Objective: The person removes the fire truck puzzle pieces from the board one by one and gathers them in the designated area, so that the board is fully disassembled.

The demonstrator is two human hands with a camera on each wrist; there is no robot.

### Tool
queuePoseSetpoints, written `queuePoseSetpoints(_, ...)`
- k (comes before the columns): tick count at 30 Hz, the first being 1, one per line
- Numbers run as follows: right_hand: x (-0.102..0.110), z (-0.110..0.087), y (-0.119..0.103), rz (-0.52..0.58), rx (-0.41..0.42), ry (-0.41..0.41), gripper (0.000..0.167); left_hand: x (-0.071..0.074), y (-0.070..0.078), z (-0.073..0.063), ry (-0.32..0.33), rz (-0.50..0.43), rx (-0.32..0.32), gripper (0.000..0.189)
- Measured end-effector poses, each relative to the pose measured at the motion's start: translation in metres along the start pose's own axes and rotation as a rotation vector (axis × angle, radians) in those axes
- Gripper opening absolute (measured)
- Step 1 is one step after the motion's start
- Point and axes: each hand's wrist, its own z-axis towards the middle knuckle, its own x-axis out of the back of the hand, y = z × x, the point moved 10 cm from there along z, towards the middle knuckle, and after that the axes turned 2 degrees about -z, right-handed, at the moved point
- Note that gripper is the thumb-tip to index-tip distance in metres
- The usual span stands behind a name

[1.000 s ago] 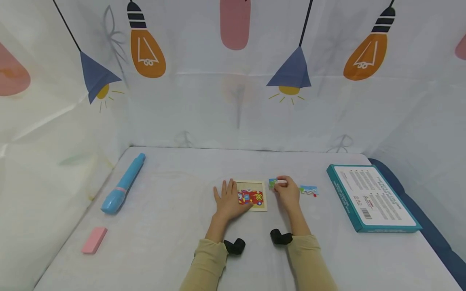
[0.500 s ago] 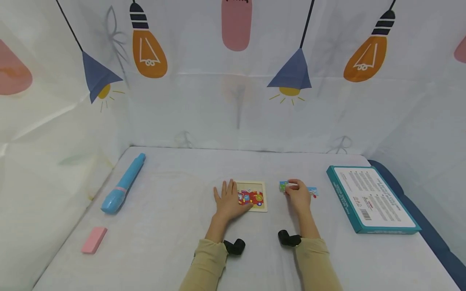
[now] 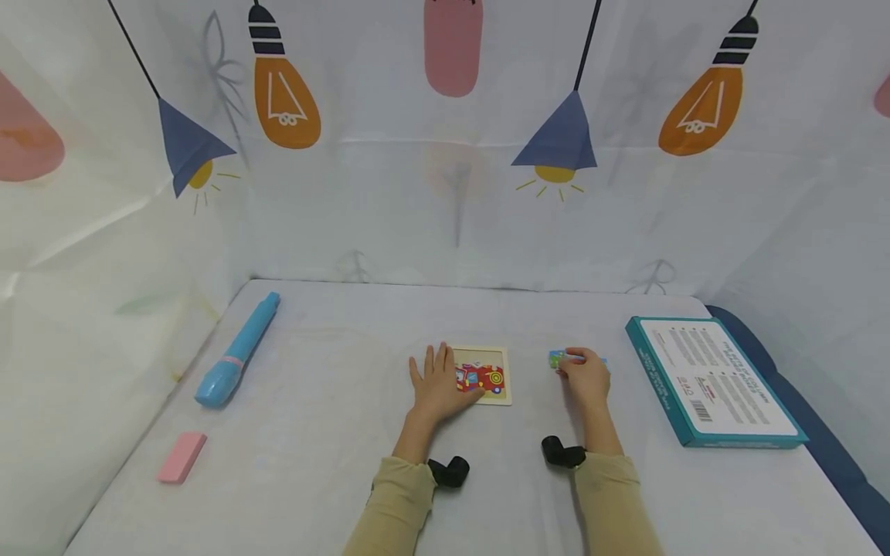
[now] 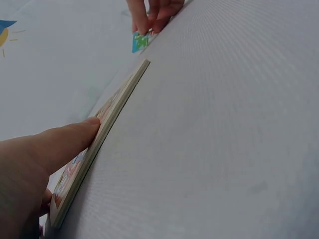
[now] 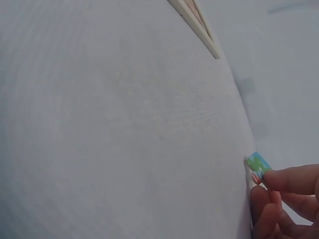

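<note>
A shallow wooden puzzle tray (image 3: 505, 378) with a red vehicle picture in it lies on the table. My left hand (image 3: 438, 386) rests over its left side, fingers spread, the thumb across its near edge. To the right of the tray, my right hand (image 3: 587, 378) pinches a small blue-and-green puzzle piece (image 3: 556, 358) between thumb and fingers. In the right wrist view the same puzzle piece (image 5: 256, 163) tilts up at the fingertips. A sliver of blue at the hand's far side is a second puzzle piece (image 3: 604, 361), mostly hidden by the hand.
A teal-edged box (image 3: 716, 382) with a white printed face lies at the right. On the left are a blue microphone-shaped object (image 3: 238, 351) and a pink block (image 3: 182, 458). A patterned white curtain (image 3: 417, 216) hangs behind the white table (image 3: 313, 432).
My right hand has moved right with the puzzle piece, away from the tray, and now covers most of the second piece. The left hand stays on the tray.
</note>
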Motion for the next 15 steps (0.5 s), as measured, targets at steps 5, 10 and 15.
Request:
queuePoseSetpoints(5,0.0028,-0.0002,-0.0005,-0.07,-0.013,0.025,0.03,0.0023,0.0013,-0.0013,0.013,-0.001,-0.012,0.099)
queuePoseSetpoints(10,0.0038,0.0002,-0.0046,-0.184,0.038,0.053,0.031,0.0025,0.0014,-0.0007,0.013,-0.005,-0.014,0.099)
queuePoseSetpoints(15,0.0006,0.0013,-0.0065,-0.224,0.063,0.064,0.034,0.0037,0.0034,-0.0013,0.023,-0.024,-0.036,0.087)
